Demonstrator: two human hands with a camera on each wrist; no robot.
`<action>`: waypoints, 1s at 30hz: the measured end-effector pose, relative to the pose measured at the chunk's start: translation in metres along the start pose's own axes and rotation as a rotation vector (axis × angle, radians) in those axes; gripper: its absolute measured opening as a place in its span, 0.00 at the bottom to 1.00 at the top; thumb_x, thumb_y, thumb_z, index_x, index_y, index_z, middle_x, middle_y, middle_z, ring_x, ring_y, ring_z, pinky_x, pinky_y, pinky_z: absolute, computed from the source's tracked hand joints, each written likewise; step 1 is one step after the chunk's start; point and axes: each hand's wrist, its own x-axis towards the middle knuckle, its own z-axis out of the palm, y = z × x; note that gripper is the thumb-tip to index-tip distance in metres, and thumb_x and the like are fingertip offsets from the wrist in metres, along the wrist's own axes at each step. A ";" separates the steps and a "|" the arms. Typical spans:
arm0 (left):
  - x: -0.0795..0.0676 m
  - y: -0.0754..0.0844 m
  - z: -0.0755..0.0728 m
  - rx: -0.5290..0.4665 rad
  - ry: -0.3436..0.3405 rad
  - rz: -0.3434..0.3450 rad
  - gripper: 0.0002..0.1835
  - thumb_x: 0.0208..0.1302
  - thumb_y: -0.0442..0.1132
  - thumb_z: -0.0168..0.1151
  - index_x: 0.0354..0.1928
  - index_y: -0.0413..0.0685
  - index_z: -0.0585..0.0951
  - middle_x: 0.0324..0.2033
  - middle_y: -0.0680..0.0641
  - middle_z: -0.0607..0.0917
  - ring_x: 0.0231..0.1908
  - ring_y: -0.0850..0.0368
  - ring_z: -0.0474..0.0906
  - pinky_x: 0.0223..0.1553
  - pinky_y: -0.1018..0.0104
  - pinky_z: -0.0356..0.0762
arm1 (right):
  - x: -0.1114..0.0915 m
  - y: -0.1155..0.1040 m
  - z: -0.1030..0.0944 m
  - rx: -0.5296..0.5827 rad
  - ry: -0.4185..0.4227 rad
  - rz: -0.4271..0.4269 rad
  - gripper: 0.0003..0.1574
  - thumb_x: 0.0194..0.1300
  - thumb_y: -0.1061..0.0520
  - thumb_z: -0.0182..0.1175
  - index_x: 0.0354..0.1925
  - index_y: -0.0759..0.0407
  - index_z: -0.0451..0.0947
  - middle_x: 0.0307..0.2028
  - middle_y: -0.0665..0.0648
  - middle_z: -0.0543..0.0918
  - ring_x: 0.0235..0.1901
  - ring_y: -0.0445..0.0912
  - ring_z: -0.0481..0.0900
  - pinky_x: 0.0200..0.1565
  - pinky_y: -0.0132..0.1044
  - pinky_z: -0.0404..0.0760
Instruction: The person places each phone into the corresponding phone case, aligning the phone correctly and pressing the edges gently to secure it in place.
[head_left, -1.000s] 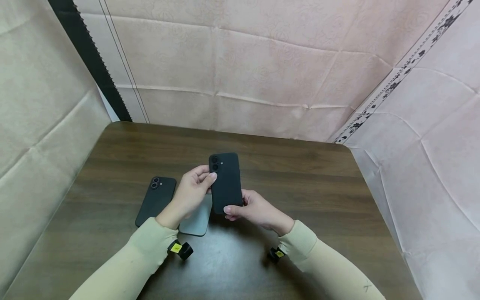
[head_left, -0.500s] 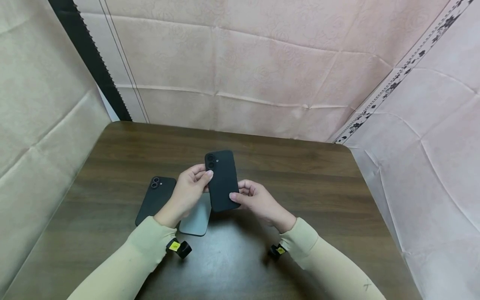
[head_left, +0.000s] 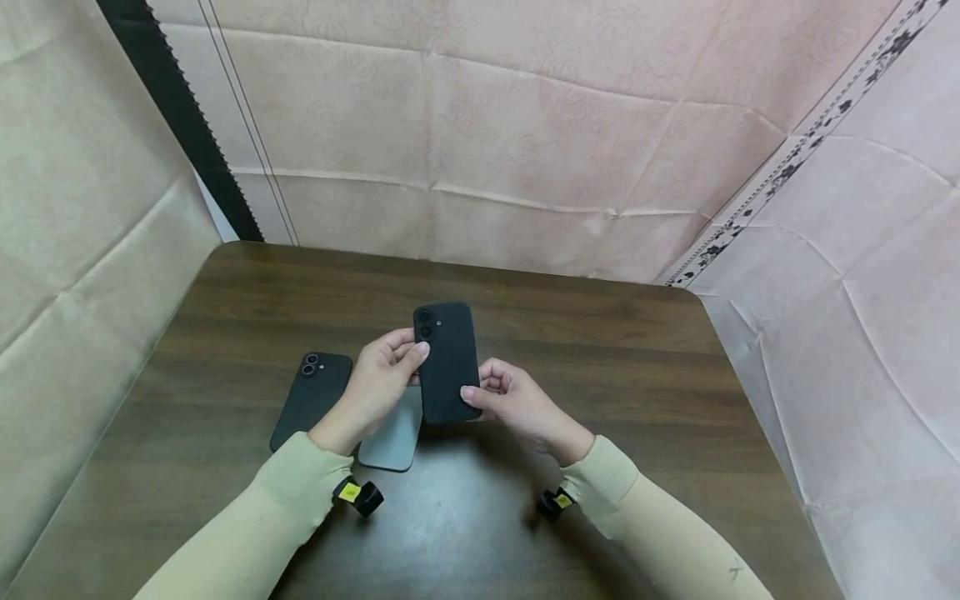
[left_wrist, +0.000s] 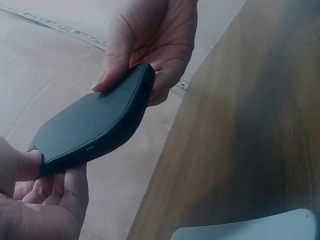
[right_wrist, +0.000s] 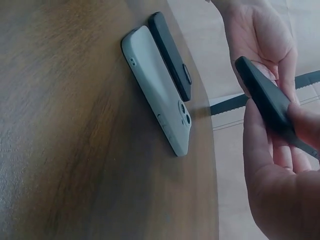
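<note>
A black phone (head_left: 450,367) is held up off the table between both hands, its camera side facing the head camera. My left hand (head_left: 378,379) pinches its left edge near the lenses, thumb on the back and fingers underneath. Lower down, my right hand (head_left: 525,408) grips the opposite edge, the thumb lying over the lower corner. In the left wrist view the phone (left_wrist: 95,117) appears slanted, with both thumbs on its upper face. A pale blue-grey phone (head_left: 393,437) lies on the table, partly hidden by the left hand and the black phone. Farther left lies a dark phone (head_left: 311,400).
The brown wooden table (head_left: 600,358) has rounded far corners. Light patterned cloth (head_left: 510,133) hangs behind it and at both sides. Seen from the right wrist, the pale phone (right_wrist: 155,85) and the dark phone (right_wrist: 170,55) lie side by side.
The black phone has shifted slightly left in the hands. My right hand has slid a little up its edge from the lower end. The phones on the table have stayed put.
</note>
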 end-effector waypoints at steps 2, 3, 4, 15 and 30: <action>0.000 0.000 0.000 0.001 -0.007 -0.004 0.22 0.72 0.45 0.56 0.63 0.43 0.73 0.52 0.45 0.83 0.46 0.52 0.79 0.47 0.54 0.79 | -0.001 -0.001 0.000 0.010 -0.005 0.004 0.15 0.66 0.57 0.63 0.43 0.66 0.72 0.43 0.64 0.84 0.43 0.54 0.84 0.47 0.47 0.81; 0.000 0.000 0.000 0.002 -0.009 -0.007 0.22 0.72 0.45 0.56 0.63 0.43 0.73 0.52 0.45 0.83 0.46 0.52 0.79 0.47 0.54 0.79 | -0.001 -0.001 0.000 0.017 -0.008 0.006 0.15 0.67 0.56 0.63 0.44 0.66 0.72 0.43 0.64 0.84 0.42 0.54 0.84 0.47 0.47 0.81; 0.000 0.000 0.000 0.003 -0.010 -0.009 0.22 0.72 0.45 0.56 0.63 0.43 0.72 0.52 0.45 0.83 0.46 0.53 0.79 0.47 0.54 0.79 | -0.001 -0.002 0.000 0.023 -0.009 0.007 0.16 0.67 0.55 0.62 0.44 0.66 0.73 0.43 0.64 0.84 0.42 0.53 0.84 0.47 0.47 0.81; -0.003 -0.003 0.003 -0.001 -0.015 -0.038 0.25 0.72 0.43 0.56 0.66 0.41 0.70 0.56 0.44 0.80 0.50 0.54 0.77 0.46 0.59 0.79 | 0.001 0.001 -0.002 0.063 0.026 -0.047 0.22 0.69 0.47 0.58 0.52 0.62 0.74 0.44 0.63 0.83 0.38 0.53 0.84 0.42 0.47 0.83; -0.004 -0.009 0.011 0.004 -0.034 -0.044 0.24 0.73 0.42 0.55 0.66 0.40 0.69 0.55 0.43 0.81 0.50 0.54 0.78 0.43 0.61 0.80 | -0.002 0.004 -0.005 -0.002 0.077 -0.021 0.17 0.70 0.51 0.58 0.48 0.63 0.74 0.38 0.61 0.84 0.34 0.51 0.83 0.39 0.45 0.83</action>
